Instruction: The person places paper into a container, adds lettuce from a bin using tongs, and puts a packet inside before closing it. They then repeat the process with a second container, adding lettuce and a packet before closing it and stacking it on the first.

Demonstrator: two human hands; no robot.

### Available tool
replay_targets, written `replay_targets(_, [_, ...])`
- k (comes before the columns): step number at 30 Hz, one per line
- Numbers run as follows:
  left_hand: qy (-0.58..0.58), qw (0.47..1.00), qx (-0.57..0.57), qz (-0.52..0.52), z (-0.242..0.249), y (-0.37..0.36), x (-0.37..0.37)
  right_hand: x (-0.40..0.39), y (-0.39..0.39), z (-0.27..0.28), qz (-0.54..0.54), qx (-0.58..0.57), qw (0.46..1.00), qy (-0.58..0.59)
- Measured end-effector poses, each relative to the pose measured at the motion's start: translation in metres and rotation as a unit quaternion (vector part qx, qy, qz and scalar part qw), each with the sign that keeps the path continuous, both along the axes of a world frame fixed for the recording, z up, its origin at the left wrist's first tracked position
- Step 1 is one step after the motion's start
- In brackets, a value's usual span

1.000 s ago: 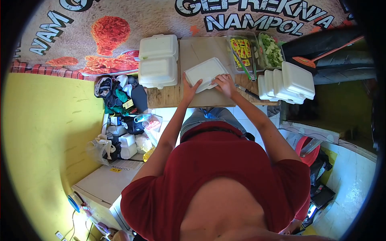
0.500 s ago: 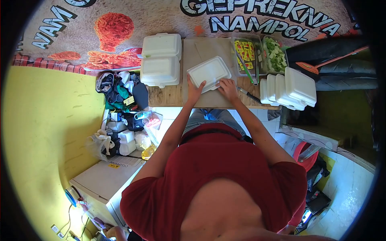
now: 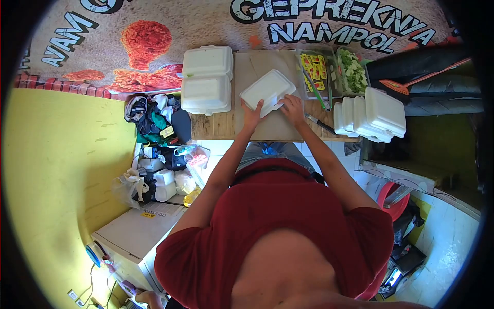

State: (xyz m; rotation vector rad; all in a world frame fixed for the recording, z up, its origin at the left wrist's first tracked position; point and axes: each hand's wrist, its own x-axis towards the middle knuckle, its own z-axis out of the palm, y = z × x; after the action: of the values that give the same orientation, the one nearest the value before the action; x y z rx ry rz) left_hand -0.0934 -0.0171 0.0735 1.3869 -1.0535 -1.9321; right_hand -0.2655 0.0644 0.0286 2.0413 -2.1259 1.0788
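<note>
A white foam box with its lid down lies tilted on brown paper at the middle of the wooden table. My left hand grips its near left corner, thumb on top of the lid. At the near right edge, my right hand has its fingers bent against the box's rim. Just right of that hand lies a knife with a dark handle. Beyond it, a clear tub holds yellow sachets and green-handled tongs.
Closed foam boxes stand at the table's left. More foam boxes lean in a row at the right edge, below a tub of chopped greens. A bannered wall backs the table. Bags and clothes are heaped at the left.
The box's near edge looks pressed in more, and my left thumb sits further onto the lid. Both hands remain at the same corners. The view has shifted slightly.
</note>
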Motion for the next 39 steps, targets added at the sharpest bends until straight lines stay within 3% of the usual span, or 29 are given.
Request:
replay_targets(3, [-0.009, 1.0, -0.008, 0.012, -0.019, -0.002, -0.002, 0.001, 0.017, 0.016, 0.033, 0.02, 0.999, -0.008])
replay_targets(8, [-0.05, 0.999, -0.018, -0.012, 0.001, 0.0, -0.001, 0.01, 0.037, 0.042, 0.05, 0.07, 0.996, 0.021])
replay_targets(11, [-0.148, 0.982, -0.108, -0.055, -0.026, -0.006, 0.005, 0.002, 0.04, 0.02, 0.078, 0.07, 0.994, -0.018])
replay_targets(14, [-0.336, 0.911, -0.188, -0.151, 0.001, -0.004, 0.013, 0.009, 0.008, 0.053, -0.01, 0.023, 0.997, -0.075])
replay_targets(17, [-0.293, 0.811, -0.504, -0.056, 0.02, -0.023, 0.033, 0.005, -0.039, 0.074, -0.117, -0.055, 0.986, -0.105])
replay_targets(19, [-0.235, 0.865, -0.442, 0.007, 0.073, -0.056, 0.053, -0.004, -0.063, 0.069, -0.151, -0.021, 0.977, -0.146])
replay_targets(20, [-0.259, 0.838, -0.48, 0.035, 0.086, -0.079, 0.069, -0.01, -0.071, 0.066, -0.168, -0.002, 0.972, -0.166])
replay_targets(22, [-0.29, 0.781, -0.544, 0.099, 0.091, -0.132, 0.099, -0.021, -0.077, 0.059, -0.185, 0.159, 0.955, -0.17])
replay_targets(24, [-0.322, 0.82, -0.457, 0.125, 0.087, -0.172, 0.123, -0.03, -0.08, 0.04, -0.174, 0.256, 0.936, -0.166])
replay_targets(26, [-0.351, 0.824, -0.428, 0.121, 0.072, -0.21, 0.14, -0.044, -0.083, 0.007, -0.116, 0.258, 0.912, -0.297])
replay_targets(28, [-0.356, 0.866, -0.347, 0.047, 0.019, -0.266, 0.157, -0.048, -0.083, 0.005, -0.03, 0.309, 0.844, -0.437])
replay_targets(32, [-0.325, 0.926, -0.189, -0.018, 0.027, -0.269, 0.154, -0.039, -0.079, 0.018, -0.082, 0.267, 0.871, -0.403])
replay_targets(33, [-0.274, 0.944, -0.139, -0.124, 0.03, -0.271, 0.159, -0.038, -0.078, 0.019, -0.087, 0.259, 0.872, -0.407])
replay_targets(36, [-0.095, 0.981, 0.083, -0.145, 0.04, -0.251, 0.158, -0.038, -0.081, 0.019, -0.095, 0.26, 0.868, -0.413])
replay_targets(39, [-0.108, 0.975, 0.107, -0.162, 0.013, -0.261, 0.175, -0.041, -0.081, 0.017, -0.118, 0.278, 0.866, -0.397])
